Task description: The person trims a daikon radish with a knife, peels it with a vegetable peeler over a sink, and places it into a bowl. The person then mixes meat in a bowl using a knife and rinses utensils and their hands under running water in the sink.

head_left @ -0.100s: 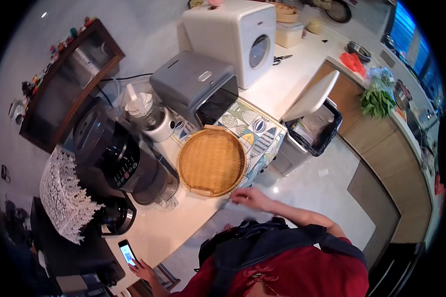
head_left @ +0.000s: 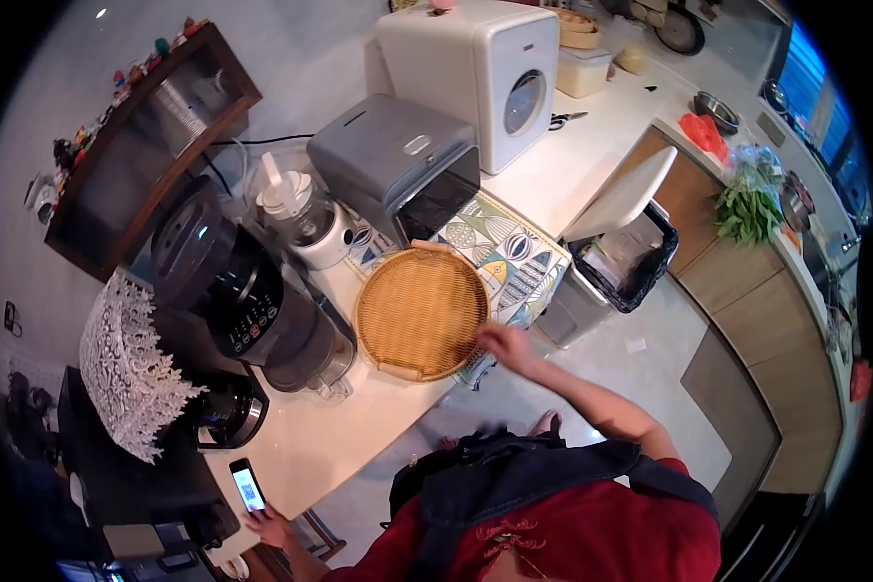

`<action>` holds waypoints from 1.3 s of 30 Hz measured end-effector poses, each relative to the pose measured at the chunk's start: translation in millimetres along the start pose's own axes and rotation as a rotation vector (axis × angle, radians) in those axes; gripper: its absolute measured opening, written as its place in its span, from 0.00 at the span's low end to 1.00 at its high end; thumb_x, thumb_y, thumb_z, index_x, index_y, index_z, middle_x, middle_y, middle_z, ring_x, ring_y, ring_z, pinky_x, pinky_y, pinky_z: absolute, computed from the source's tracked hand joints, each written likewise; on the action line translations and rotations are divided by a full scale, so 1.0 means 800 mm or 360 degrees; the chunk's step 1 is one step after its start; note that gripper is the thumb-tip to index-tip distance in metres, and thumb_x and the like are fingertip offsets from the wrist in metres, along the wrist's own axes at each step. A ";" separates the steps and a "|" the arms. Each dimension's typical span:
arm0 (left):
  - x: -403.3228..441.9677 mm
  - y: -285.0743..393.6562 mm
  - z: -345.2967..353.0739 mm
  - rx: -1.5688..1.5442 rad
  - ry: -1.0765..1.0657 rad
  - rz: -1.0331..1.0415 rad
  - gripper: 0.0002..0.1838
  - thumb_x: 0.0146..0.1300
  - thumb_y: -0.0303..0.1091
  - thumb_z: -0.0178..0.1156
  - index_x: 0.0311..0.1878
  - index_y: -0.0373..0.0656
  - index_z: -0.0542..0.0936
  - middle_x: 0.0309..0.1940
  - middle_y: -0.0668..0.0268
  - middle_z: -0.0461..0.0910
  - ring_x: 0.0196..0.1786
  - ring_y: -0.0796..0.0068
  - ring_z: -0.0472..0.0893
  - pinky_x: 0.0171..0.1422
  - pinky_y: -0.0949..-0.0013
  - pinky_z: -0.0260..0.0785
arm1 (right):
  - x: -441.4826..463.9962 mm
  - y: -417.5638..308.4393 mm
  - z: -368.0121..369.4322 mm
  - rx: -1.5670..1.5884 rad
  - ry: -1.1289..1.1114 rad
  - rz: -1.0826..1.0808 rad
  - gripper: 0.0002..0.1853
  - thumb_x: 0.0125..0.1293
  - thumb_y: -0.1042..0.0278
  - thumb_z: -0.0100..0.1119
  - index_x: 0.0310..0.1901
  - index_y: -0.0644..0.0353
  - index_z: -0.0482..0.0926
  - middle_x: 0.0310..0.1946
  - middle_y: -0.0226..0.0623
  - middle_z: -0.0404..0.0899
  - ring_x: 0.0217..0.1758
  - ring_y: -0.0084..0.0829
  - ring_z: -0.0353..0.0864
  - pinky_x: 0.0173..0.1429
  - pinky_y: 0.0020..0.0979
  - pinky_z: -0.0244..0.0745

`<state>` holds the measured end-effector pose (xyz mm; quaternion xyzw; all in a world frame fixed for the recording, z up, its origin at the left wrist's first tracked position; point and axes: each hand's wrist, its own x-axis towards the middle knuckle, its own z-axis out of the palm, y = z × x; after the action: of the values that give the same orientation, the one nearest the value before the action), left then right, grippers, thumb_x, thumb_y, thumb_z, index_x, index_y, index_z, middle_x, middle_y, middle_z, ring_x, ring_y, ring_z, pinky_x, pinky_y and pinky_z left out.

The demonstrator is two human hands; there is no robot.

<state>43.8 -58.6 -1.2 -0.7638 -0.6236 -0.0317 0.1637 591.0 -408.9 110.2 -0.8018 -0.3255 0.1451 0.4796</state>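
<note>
My left hand [head_left: 270, 527] is at the counter's front edge at lower left, its fingers closed at the lower end of a phone [head_left: 246, 485] with a lit screen. The phone's far end points away from me over the counter. My right hand [head_left: 507, 346] is raised beside the right rim of a round woven tray [head_left: 422, 315] with two wooden handles. Its fingers look loosely bent but are blurred, and I cannot tell whether they touch the rim. Under the tray lies a fish-patterned mat [head_left: 519, 272].
Behind the tray stand a grey oven [head_left: 388, 160], a white blender [head_left: 306, 218] and a white appliance with a round window [head_left: 466, 78]. A dark coffee-maker-like machine [head_left: 233, 291] stands left of it. At right is a bin [head_left: 621, 257] with its lid up; leafy greens [head_left: 747, 209] lie beyond.
My right hand has moved up and slightly right, from below the tray to beside its right rim. My left hand stays at the phone, whose angle has turned slightly. The view has shifted a little.
</note>
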 end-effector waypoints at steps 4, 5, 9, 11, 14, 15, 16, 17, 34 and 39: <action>0.032 -0.072 -0.020 0.1214 -0.0495 -0.0447 0.32 0.67 0.56 0.35 0.67 0.45 0.55 0.63 0.47 0.57 0.59 0.49 0.66 0.58 0.49 0.62 | 0.043 0.035 0.024 -0.0369 0.0473 0.0099 0.21 0.56 0.64 0.59 0.48 0.67 0.68 0.30 0.47 0.77 0.31 0.34 0.78 0.35 0.30 0.73; 0.045 -0.090 -0.019 0.1068 -0.0402 -0.0615 0.31 0.67 0.55 0.34 0.67 0.47 0.55 0.64 0.50 0.57 0.60 0.50 0.65 0.57 0.49 0.62 | 0.046 0.034 0.031 -0.0362 0.0475 0.0102 0.21 0.56 0.64 0.59 0.48 0.67 0.68 0.30 0.47 0.77 0.31 0.34 0.78 0.35 0.30 0.73; 0.088 -0.117 0.020 0.0587 0.0046 -0.0714 0.30 0.69 0.52 0.33 0.67 0.42 0.56 0.64 0.51 0.57 0.62 0.51 0.62 0.58 0.47 0.59 | 0.064 0.049 0.057 -0.0270 0.0182 0.0603 0.24 0.51 0.65 0.57 0.47 0.72 0.65 0.30 0.57 0.76 0.34 0.48 0.78 0.39 0.39 0.74; 0.085 -0.086 0.032 0.0048 0.0468 -0.0493 0.29 0.68 0.50 0.37 0.65 0.39 0.58 0.63 0.46 0.57 0.61 0.47 0.62 0.60 0.47 0.56 | 0.068 0.043 0.054 -0.0297 0.0142 0.0671 0.23 0.49 0.71 0.52 0.48 0.73 0.63 0.32 0.62 0.75 0.40 0.57 0.75 0.45 0.44 0.71; 0.079 0.014 -0.043 -0.0856 0.0691 -0.0057 0.29 0.67 0.47 0.42 0.64 0.34 0.59 0.62 0.42 0.56 0.63 0.43 0.58 0.66 0.49 0.48 | 0.058 0.040 0.042 -0.0393 0.0399 0.0467 0.24 0.50 0.72 0.51 0.49 0.71 0.62 0.28 0.58 0.76 0.32 0.50 0.79 0.35 0.42 0.76; 0.076 0.036 -0.062 -0.0852 0.0716 0.0202 0.29 0.67 0.47 0.42 0.63 0.34 0.59 0.62 0.42 0.56 0.64 0.45 0.57 0.67 0.51 0.47 | 0.050 0.007 0.026 0.0083 0.0330 0.0747 0.22 0.50 0.76 0.49 0.50 0.69 0.64 0.22 0.52 0.76 0.18 0.40 0.79 0.20 0.37 0.75; 0.073 0.054 -0.079 -0.0839 0.0737 0.0461 0.29 0.67 0.46 0.42 0.63 0.33 0.59 0.62 0.43 0.56 0.65 0.47 0.56 0.68 0.53 0.46 | 0.040 -0.007 0.018 0.0093 0.0321 0.0748 0.22 0.50 0.76 0.49 0.50 0.69 0.64 0.22 0.52 0.76 0.18 0.40 0.79 0.20 0.37 0.75; 0.069 0.078 -0.086 -0.1005 0.0640 0.0412 0.29 0.67 0.46 0.43 0.62 0.32 0.60 0.62 0.43 0.56 0.65 0.48 0.56 0.68 0.54 0.45 | 0.031 -0.013 0.008 0.0203 0.0358 0.0790 0.23 0.50 0.78 0.48 0.51 0.69 0.63 0.20 0.49 0.76 0.14 0.36 0.76 0.15 0.34 0.72; -0.110 0.493 -0.398 -0.3101 -0.2090 0.0287 0.38 0.63 0.36 0.50 0.70 0.55 0.39 0.62 0.57 0.56 0.61 0.60 0.64 0.50 0.58 0.72 | -0.065 0.003 -0.153 0.0452 0.0463 0.0408 0.22 0.52 0.80 0.45 0.52 0.65 0.61 0.17 0.45 0.75 0.11 0.31 0.74 0.13 0.31 0.69; -0.158 0.553 -0.378 -0.2863 -0.2080 0.0230 0.37 0.54 0.22 0.50 0.66 0.52 0.48 0.54 0.58 0.67 0.49 0.60 0.76 0.38 0.55 0.78 | -0.076 0.035 -0.213 0.0343 0.0439 0.0483 0.23 0.51 0.78 0.46 0.52 0.64 0.60 0.17 0.43 0.76 0.11 0.30 0.74 0.13 0.31 0.69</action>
<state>488.7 -339.8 159.0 -0.5084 -0.2937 -0.0543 -0.8077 649.5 -573.4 165.9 -0.7980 -0.1152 0.1385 0.5751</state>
